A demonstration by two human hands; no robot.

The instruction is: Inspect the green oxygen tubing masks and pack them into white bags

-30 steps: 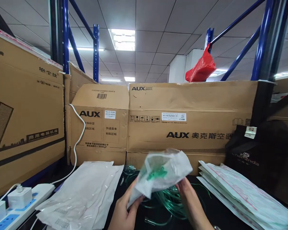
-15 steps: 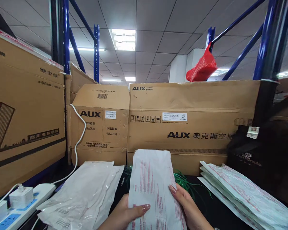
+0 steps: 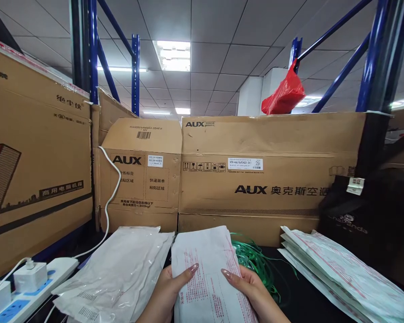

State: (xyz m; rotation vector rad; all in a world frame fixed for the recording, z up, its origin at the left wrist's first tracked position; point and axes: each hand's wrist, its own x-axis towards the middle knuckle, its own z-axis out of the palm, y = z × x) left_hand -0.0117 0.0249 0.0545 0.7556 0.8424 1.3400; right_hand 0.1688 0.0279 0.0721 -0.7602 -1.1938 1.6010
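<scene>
Both hands hold a white paper packet with red print, upright in front of me at the bottom middle. My left hand grips its left edge, the thumb lying across the front face. On the opposite edge, my right hand has its thumb pressed on the front and its fingers behind. The packet hides those fingers and its own lower end runs out of view. Just behind it to the right lies a bundle of green plastic strands.
White plastic bags lie to the left, beside a power strip with plugs. A stack of white red-printed packets is on the right, near a black bag. Cardboard boxes wall the back; a red bag hangs above.
The packet has come down and slightly left, its top edge now lower. Both hands have shifted along its edges, and more of the green strands shows.
</scene>
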